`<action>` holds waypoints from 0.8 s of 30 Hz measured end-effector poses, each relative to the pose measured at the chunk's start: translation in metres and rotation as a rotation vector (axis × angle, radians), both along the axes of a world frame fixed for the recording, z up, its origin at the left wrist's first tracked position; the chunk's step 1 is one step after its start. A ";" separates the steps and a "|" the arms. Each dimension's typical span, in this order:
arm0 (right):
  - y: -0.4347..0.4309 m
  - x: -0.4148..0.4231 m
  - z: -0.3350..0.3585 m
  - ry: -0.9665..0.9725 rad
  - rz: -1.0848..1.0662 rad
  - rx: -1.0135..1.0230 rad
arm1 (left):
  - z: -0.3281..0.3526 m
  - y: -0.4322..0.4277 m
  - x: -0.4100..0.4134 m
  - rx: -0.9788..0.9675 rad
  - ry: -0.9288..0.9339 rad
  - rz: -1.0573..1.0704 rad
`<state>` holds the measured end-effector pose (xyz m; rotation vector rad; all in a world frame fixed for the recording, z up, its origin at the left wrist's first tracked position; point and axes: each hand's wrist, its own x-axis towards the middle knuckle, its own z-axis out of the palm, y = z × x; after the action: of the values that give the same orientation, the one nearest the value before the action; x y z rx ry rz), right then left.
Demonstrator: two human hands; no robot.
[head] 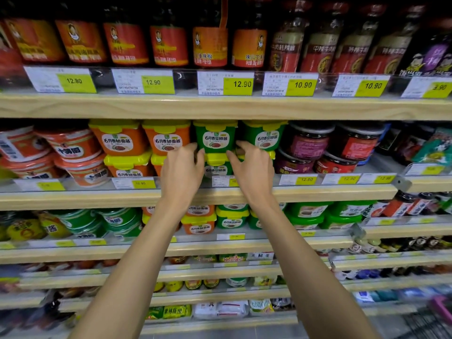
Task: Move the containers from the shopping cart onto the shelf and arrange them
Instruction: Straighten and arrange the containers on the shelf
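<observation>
A green container with a yellow lid (215, 137) stands on top of another green container (216, 167) on the middle shelf (97, 195). My left hand (182, 167) holds the upper one by its left side, fingers curled at its lower edge. My right hand (253, 165) holds its right side, fingertips at the lower corner. A second green stack (265, 137) stands just to the right, and orange containers with yellow lids (166, 138) just to the left.
Dark sauce jars (307, 140) fill the shelf right of the green stacks; round orange tubs (71, 145) fill the left. Bottles (168, 42) line the shelf above. More green and orange containers (231, 220) sit one shelf down. A cart's edge (437, 311) shows at bottom right.
</observation>
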<state>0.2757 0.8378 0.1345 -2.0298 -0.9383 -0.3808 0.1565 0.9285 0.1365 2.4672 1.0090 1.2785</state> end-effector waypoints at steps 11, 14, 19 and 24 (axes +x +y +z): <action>0.000 -0.004 -0.017 0.108 0.104 -0.064 | -0.018 -0.005 -0.001 -0.116 0.067 -0.050; 0.003 -0.003 -0.021 0.107 0.144 -0.060 | -0.021 -0.007 0.002 -0.094 0.053 -0.042; 0.001 -0.002 -0.022 0.169 0.185 -0.018 | -0.025 -0.010 0.004 -0.061 0.036 -0.033; -0.005 -0.002 -0.020 0.212 0.202 -0.028 | -0.025 -0.012 -0.001 -0.065 0.032 -0.029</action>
<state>0.2737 0.8329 0.1149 -1.9342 -1.0081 -0.0423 0.1559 0.9167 0.1112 2.4518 1.0019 1.1826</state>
